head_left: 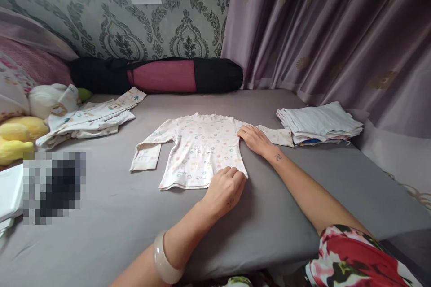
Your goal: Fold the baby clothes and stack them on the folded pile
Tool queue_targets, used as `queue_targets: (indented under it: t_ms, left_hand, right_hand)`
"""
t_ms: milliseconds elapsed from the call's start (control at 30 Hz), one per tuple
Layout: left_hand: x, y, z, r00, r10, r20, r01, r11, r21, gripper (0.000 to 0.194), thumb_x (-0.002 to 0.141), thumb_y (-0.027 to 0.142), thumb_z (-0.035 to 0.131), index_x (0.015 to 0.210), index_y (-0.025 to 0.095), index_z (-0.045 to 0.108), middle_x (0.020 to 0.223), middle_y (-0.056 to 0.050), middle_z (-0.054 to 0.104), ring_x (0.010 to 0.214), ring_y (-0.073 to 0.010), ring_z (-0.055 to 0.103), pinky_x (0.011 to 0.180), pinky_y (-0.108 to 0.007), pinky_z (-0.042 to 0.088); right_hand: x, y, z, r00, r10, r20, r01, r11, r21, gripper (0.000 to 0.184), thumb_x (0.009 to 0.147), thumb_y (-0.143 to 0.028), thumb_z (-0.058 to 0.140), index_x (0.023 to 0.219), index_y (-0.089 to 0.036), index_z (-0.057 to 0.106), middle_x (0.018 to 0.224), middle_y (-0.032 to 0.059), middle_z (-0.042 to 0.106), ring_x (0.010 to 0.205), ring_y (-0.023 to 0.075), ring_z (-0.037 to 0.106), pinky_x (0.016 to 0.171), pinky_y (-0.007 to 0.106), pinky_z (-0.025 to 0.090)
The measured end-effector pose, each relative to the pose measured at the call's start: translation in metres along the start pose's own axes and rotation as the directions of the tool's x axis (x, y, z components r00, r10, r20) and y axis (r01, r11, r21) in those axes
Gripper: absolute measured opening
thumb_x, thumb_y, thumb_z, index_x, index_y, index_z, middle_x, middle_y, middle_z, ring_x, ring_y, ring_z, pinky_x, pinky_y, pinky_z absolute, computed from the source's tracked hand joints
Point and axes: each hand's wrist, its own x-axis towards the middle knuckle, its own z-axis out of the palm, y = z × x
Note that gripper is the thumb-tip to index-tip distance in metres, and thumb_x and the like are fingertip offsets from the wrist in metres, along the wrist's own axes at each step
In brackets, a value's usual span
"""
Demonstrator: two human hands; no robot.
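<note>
A small long-sleeved shirt, white with a fine coloured print, lies spread on the grey bed. Its left sleeve bends down at the elbow, while the right one stretches out toward a stack of clothes. My left hand is closed on the bottom hem near the shirt's right corner; the fingertips are partly hidden. Farther up, my right hand grips the cloth at the right underarm, where sleeve and body meet, with its fingers bent together. A pale bangle circles my left forearm.
Folded clothes are stacked at the right. Loosely piled printed clothes lie at the left beside plush toys. A black and maroon long bag rests along the wall, near a purple curtain. A blurred dark patch is at left.
</note>
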Motion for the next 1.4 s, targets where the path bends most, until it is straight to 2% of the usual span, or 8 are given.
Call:
queue_targets:
  t_ms: [300,433,600,800,1033,1233,1300,1400]
  left_hand:
    - [0.002,0.006,0.007,0.996,0.089,0.004,-0.089,0.994,0.060,0.031,0.102,0.026,0.035,0.088,0.019,0.061,0.087,-0.005,0.066,0.082,-0.0197,0.059,0.073,-0.033,0.048]
    - [0.003,0.005,-0.004,0.997,-0.008,-0.078,0.009,1.000,0.014,0.035,0.103,0.032,0.032,0.084,0.019,0.060,0.087,-0.005,0.067,0.081,-0.0180,0.061,0.075,-0.031,0.050]
    - [-0.005,-0.022,-0.010,0.949,-0.236,-0.210,0.266,0.955,0.129,0.028,0.099,0.022,0.035,0.109,0.014,0.060,0.123,-0.016,0.064,0.120,-0.0283,0.057,0.099,-0.045,0.046]
    - [-0.013,-0.041,0.008,0.943,-0.332,-0.032,0.332,0.927,0.172,0.055,0.099,0.040,0.037,0.142,0.008,0.042,0.153,-0.022,0.039,0.145,-0.0346,0.031,0.115,-0.052,0.032]
    - [-0.013,-0.034,0.008,0.940,-0.341,0.023,0.331,0.925,0.188,0.061,0.100,0.047,0.031,0.148,0.010,0.038,0.157,-0.021,0.031,0.148,-0.0354,0.023,0.117,-0.053,0.027]
    - [-0.005,-0.040,-0.012,0.926,-0.370,-0.076,0.373,0.927,0.034,0.045,0.102,0.043,0.029,0.123,0.017,0.058,0.139,-0.014,0.056,0.134,-0.0287,0.047,0.108,-0.046,0.041]
    - [-0.004,-0.047,-0.018,0.917,-0.384,-0.107,0.386,0.922,0.004,0.039,0.103,0.035,0.027,0.115,0.018,0.060,0.130,-0.011,0.063,0.126,-0.0246,0.054,0.103,-0.041,0.045]
    - [-0.007,-0.057,-0.015,0.917,-0.381,-0.118,0.391,0.917,0.078,0.038,0.100,0.035,0.037,0.126,0.013,0.055,0.140,-0.016,0.055,0.136,-0.0296,0.045,0.109,-0.047,0.039]
  right_hand:
    - [0.007,-0.012,-0.009,0.987,0.150,0.064,-0.150,0.989,-0.006,0.030,0.094,-0.008,0.040,0.100,-0.016,0.068,0.108,0.0120,0.065,0.103,0.0247,0.054,0.090,0.034,0.038]
    - [0.020,-0.040,-0.012,0.977,0.205,0.061,-0.210,0.973,0.093,0.037,0.092,-0.006,0.036,0.112,-0.015,0.066,0.119,0.0143,0.063,0.113,0.0250,0.053,0.098,0.036,0.037]
    - [0.038,-0.077,0.000,0.969,0.150,0.194,-0.209,0.919,0.333,0.053,0.100,-0.026,0.030,0.149,-0.006,0.035,0.158,0.0161,0.031,0.147,0.0235,0.023,0.118,0.037,0.018]
    - [0.060,-0.078,0.018,0.919,0.286,0.273,-0.370,0.865,0.338,0.068,0.101,-0.049,0.020,0.156,-0.009,0.020,0.165,0.0136,0.009,0.152,0.0251,0.003,0.121,0.044,0.002]
    - [0.081,-0.054,0.023,0.859,0.457,0.230,-0.503,0.837,0.216,0.065,0.102,-0.047,0.022,0.154,-0.008,0.023,0.164,0.0141,0.014,0.151,0.0248,0.010,0.120,0.045,0.009]
    - [0.102,-0.049,0.017,0.878,0.474,0.063,-0.478,0.863,0.164,0.045,0.102,-0.029,0.025,0.128,-0.013,0.058,0.137,0.0164,0.055,0.129,0.0284,0.045,0.109,0.043,0.028]
    - [0.115,-0.045,0.016,0.885,0.462,0.052,-0.464,0.868,0.179,0.043,0.101,-0.022,0.025,0.125,-0.016,0.060,0.131,0.0139,0.060,0.122,0.0283,0.049,0.102,0.040,0.035]
    - [0.131,-0.041,0.016,0.890,0.445,0.101,-0.456,0.866,0.205,0.041,0.100,-0.018,0.028,0.127,-0.017,0.058,0.129,0.0127,0.060,0.121,0.0278,0.049,0.098,0.036,0.038]
